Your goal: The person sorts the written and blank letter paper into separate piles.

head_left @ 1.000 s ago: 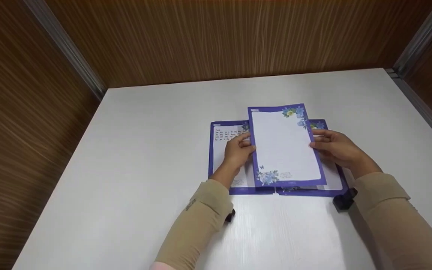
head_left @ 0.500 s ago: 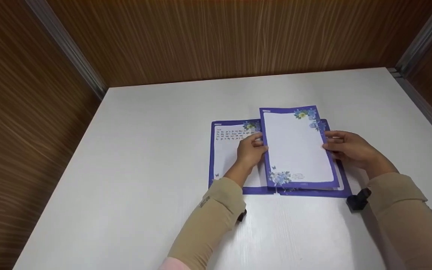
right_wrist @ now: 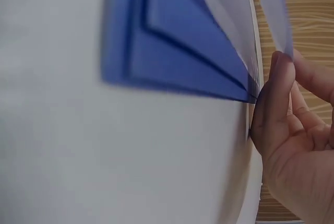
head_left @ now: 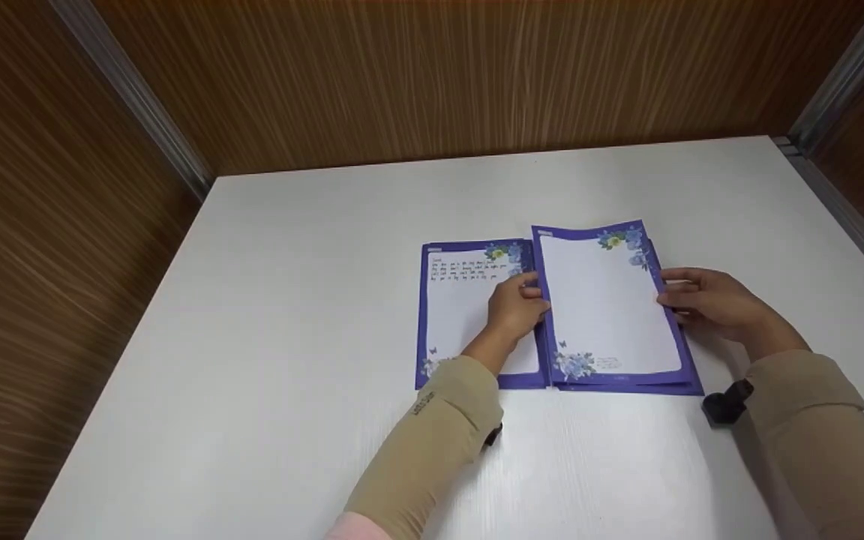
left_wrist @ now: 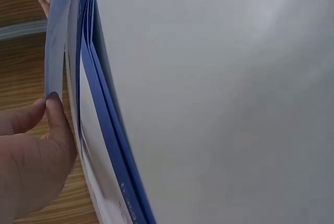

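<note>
A sheet of paper [head_left: 608, 304] with a purple border and blue flowers is held by its two long edges in the head view. My left hand [head_left: 516, 306] pinches its left edge; in the left wrist view the thumb and finger of the left hand [left_wrist: 39, 151] meet at the paper's edge. On the other side my right hand [head_left: 717, 304] pinches the right edge, also seen in the right wrist view with the right hand [right_wrist: 297, 125]. Beneath it lies an open purple folder [head_left: 483, 381], its left side showing a page with handwritten lines [head_left: 469, 307]. The sheet covers most of the right side.
The folder lies on a white table [head_left: 304, 300]. Brown wood-grain panels [head_left: 477, 82] stand behind the table and at both sides. Black wrist cameras [head_left: 726, 405] sit at the cuffs of the beige sleeves [head_left: 432, 442].
Both hands have carried the sheet to the right and lowered it onto the folder's right side. The handwritten page on the left has come more into sight.
</note>
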`<action>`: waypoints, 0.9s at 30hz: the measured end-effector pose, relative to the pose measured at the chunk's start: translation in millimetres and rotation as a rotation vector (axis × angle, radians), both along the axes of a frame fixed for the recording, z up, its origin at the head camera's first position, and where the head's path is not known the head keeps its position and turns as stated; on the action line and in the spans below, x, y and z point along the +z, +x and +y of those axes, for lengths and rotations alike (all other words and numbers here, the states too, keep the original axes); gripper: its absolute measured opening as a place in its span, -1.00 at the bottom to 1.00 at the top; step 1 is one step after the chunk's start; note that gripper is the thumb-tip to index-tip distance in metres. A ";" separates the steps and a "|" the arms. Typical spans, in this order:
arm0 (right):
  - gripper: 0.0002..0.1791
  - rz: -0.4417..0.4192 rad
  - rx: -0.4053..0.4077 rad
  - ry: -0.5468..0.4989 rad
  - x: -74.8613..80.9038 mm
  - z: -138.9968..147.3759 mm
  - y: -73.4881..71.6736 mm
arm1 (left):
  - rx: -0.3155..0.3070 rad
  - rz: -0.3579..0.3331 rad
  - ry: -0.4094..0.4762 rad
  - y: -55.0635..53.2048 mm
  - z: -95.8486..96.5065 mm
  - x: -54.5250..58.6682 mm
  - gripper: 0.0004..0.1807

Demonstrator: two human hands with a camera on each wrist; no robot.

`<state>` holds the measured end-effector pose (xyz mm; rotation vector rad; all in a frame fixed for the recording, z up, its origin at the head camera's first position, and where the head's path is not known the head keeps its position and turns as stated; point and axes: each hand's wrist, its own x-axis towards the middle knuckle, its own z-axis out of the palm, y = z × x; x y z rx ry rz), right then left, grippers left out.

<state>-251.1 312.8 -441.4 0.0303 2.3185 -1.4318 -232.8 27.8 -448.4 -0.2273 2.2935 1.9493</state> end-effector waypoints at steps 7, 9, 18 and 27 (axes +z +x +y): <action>-0.25 0.048 0.003 0.076 0.6 -2.1 1.4 | -0.033 -0.005 -0.094 1.6 -0.3 0.2 -0.52; -0.26 0.057 0.002 0.091 0.7 -2.6 1.4 | -0.041 -0.001 -0.131 2.3 -0.7 0.9 -0.54; -0.27 0.055 -0.022 0.135 1.2 0.0 2.4 | -0.078 0.040 -0.261 3.9 -0.3 2.7 -0.60; -0.28 0.053 -0.042 0.175 3.0 7.5 4.7 | -0.085 0.018 -0.161 3.8 -0.7 1.8 -0.57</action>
